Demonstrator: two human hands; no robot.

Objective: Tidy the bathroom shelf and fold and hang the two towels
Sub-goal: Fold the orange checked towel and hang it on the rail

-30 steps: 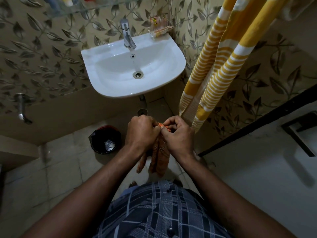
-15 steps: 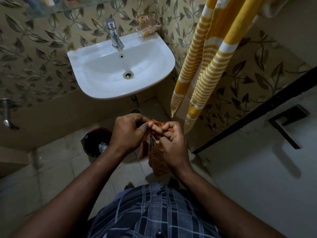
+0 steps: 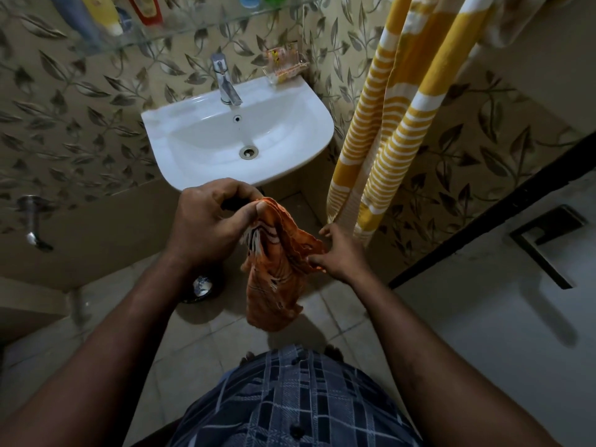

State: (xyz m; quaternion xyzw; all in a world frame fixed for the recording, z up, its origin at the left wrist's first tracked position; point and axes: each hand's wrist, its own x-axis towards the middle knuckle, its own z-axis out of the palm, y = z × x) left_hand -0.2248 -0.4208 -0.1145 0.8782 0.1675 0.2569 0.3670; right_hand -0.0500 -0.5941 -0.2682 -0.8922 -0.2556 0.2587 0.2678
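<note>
Two hands on one cloth. Head view, single cam, looking down.

1. Orange towel (image 3: 277,285): held in mid-air in front of the person, below the front rim of the sink (image 3: 193,169), above the tiled floor (image 3: 335,317). Bunched, not flat. White fringe shows near the top; lower end hangs free.
2. L hand (image 3: 206,221): thumb and curled fingers pinch the towel's top edge. Grip narrow, closed on fabric.
3. R hand (image 3: 337,253): lower, to the right. Fingertips pinch the towel's right-side edge, which is drawn out sideways. Grip narrow, on fabric.
4. Striped towel (image 3: 387,140), yellow/white: hangs in long folds at the right wall. Lower end is just beside the R hand; contact cannot be told.
5. Glass shelf (image 3: 180,30): top left, above the sink. Carries several bottles (image 3: 106,17) (blue, yellow, red), cropped by the frame edge.
6. Sink: white, wall-mounted, w/ chrome tap (image 3: 225,82) at rear centre and clear soap dish (image 3: 285,67) at rear right corner.
7. Bin (image 3: 201,287): dark, on floor under the L forearm, mostly hidden.
8. Door (image 3: 483,333) w/ dark handle (image 3: 545,243): right side.
9. Plaid shirt (image 3: 290,398): bottom centre.
</note>
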